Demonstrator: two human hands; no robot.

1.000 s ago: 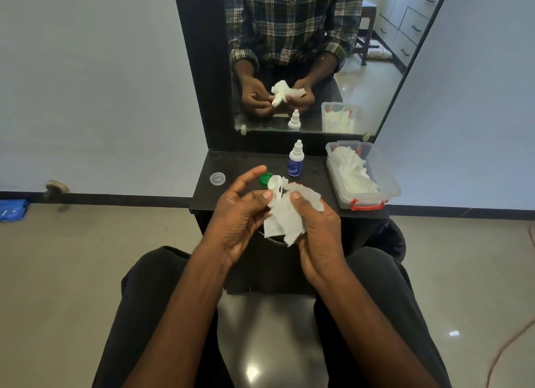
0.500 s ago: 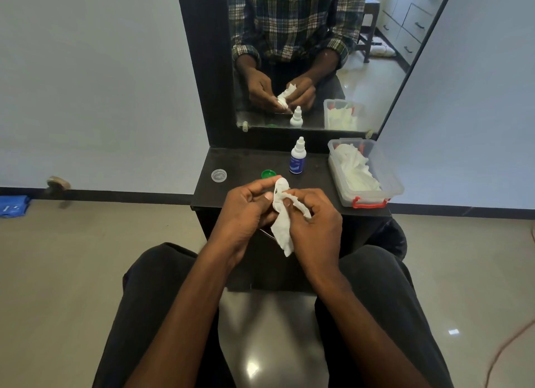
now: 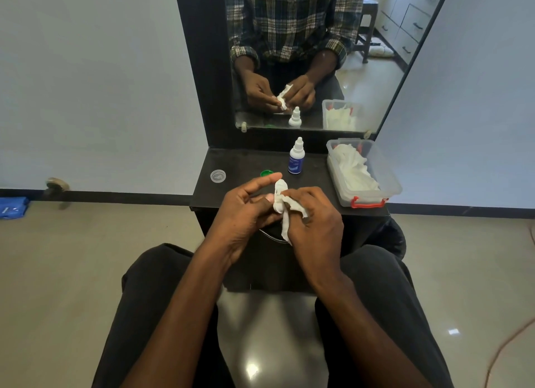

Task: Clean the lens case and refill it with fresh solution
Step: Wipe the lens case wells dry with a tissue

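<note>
Head view puts us right over both hands, working above the front edge of the dark vanity shelf (image 3: 231,162). Our left hand (image 3: 246,211) has its lower fingers curled in toward the tissue (image 3: 282,202) with the forefinger stretched out above; our right hand (image 3: 314,219) curls round the white wad and pinches it, a tail of paper hanging below. The lens case itself we cannot make out; we judge it sits inside that tissue, small, light, stiff plastic, likely slick if wet, so we'd pinch it by the rim and let the soft paper do the rubbing. Beyond our knuckles, the green cap (image 3: 266,173), the solution bottle (image 3: 296,157) standing upright and a clear cap (image 3: 218,175) farther left wait on the shelf.
</note>
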